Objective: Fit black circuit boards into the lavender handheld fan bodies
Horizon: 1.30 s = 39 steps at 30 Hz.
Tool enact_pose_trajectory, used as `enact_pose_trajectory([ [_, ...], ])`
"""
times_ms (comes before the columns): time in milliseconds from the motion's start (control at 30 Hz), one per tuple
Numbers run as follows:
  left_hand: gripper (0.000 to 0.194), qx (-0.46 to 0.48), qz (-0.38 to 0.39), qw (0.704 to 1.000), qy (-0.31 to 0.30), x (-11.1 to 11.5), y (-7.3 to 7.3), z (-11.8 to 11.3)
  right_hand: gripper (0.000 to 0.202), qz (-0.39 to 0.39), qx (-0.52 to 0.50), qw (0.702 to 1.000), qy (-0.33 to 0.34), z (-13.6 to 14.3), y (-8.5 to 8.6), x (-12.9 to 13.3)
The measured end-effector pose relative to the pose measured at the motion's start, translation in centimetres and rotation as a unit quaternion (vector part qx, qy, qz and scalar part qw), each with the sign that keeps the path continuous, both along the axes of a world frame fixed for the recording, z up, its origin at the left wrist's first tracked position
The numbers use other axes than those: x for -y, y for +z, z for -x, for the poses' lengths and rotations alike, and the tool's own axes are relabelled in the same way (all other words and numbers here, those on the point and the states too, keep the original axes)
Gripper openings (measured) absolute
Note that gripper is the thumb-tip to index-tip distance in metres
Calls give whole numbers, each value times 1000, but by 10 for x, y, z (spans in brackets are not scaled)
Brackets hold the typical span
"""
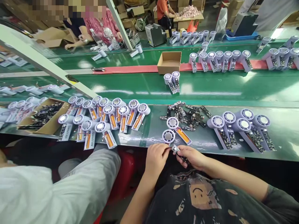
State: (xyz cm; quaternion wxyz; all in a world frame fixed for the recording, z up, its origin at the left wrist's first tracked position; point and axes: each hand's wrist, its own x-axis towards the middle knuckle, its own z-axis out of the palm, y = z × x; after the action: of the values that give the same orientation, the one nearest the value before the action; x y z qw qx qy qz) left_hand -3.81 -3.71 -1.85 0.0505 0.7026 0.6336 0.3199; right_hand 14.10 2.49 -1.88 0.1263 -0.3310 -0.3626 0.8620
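Note:
Below the bench edge, my right hand is closed on a dark circuit board with a white part at its upper end. My left hand pinches thin wires right beside that end; whether they are plugged in is too small to tell. Just above my fingers, a lilac handheld fan lies with its round head at the bench edge. Behind it is another fan, its orange battery showing in the handle. A heap of loose circuit boards lies beyond.
Fans with boards fitted stand at right. Many battery fans and a box of wired boards fill the left, by a co-worker's pale sleeve. An open carton sits on the green conveyor. A slanted metal post crosses the left.

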Motion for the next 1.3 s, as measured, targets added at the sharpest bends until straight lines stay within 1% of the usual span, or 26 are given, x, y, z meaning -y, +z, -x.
enact_pose_trajectory([
  [133,7,119,29,992,38,-1,-3,2,30,-6,-2,1000,-24,7,4,0],
  [167,7,138,31,989,52,-1,-5,2,29,-8,-4,1000,-27,9,5,-1],
  [233,9,137,15,988,74,-2,-9,1,29,-13,-8,999,-29,15,6,-1],
  [300,13,95,-14,991,96,-3,-12,-1,31,-16,-5,999,-32,19,5,-1],
  [367,16,29,-31,992,115,-3,-11,-3,33,-20,2,999,-39,21,2,-1],
  [433,15,-47,-13,991,125,-1,-5,-6,33,-24,9,999,-44,21,-1,0],
  [500,13,-102,30,988,115,1,4,-9,33,-31,13,998,-46,19,-4,1],
  [567,12,-127,63,985,96,4,12,-12,33,-46,13,998,-50,17,-7,2],
  [667,13,-126,60,987,78,3,16,-12,35,-74,14,996,-56,16,-11,2],
  [733,15,-76,52,992,82,-1,12,-10,37,-89,24,995,-47,15,-13,2],
  [800,9,26,49,993,108,-8,4,-4,37,-101,36,994,-28,14,-14,1],
  [833,5,91,55,986,126,-10,0,-2,37,-106,40,993,-19,13,-15,1],
  [900,12,206,87,964,143,-15,-8,4,35,-107,43,993,-1,12,-15,0],
  [933,13,242,106,954,140,-16,-11,6,34,-104,44,994,4,11,-15,-1],
  [1000,11,268,130,947,122,-14,-13,8,35,-94,44,995,4,9,-15,-3],
  [1033,11,262,128,949,116,-11,-12,8,36,-90,44,995,0,9,-16,-3],
  [1100,13,216,97,967,97,-4,-10,7,36,-90,42,995,-7,9,-17,-4],
  [1200,18,83,23,996,22,10,-8,8,36,-99,37,994,-8,10,-20,-4],
  [1233,21,35,1,999,-3,14,-8,10,37,-101,37,994,-8,10,-21,-3],
  [1300,25,-37,-21,999,-33,18,-9,14,40,-105,38,994,-9,10,-23,-2],
])
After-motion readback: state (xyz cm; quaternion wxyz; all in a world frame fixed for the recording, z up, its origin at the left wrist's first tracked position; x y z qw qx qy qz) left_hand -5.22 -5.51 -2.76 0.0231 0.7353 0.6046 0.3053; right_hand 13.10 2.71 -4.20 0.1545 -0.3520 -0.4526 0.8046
